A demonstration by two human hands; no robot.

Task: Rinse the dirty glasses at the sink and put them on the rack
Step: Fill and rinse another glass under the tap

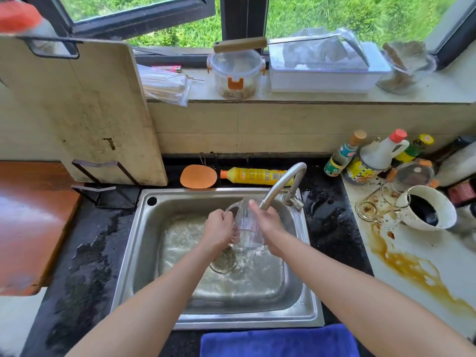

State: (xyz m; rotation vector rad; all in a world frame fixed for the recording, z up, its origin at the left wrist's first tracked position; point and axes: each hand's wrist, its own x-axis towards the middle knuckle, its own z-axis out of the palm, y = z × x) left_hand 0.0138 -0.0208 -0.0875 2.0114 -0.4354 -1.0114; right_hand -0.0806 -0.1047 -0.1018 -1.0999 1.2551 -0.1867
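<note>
Rinsing was under way: the left hand [219,228] gripped the clear glass [248,229] near its rim and the right hand [268,222] clasped its side, under the faucet [283,180] over the sink [123,279]. The next move probably called for emptying it before racking.

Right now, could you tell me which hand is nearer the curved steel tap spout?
Right. The right hand is below the curved steel tap spout; the left hand grips the clear glass from its other side.

Home kitchen: steel sink [123,266], faucet [283,181], sauce bottles [371,158], cutting board [85,112].
</note>
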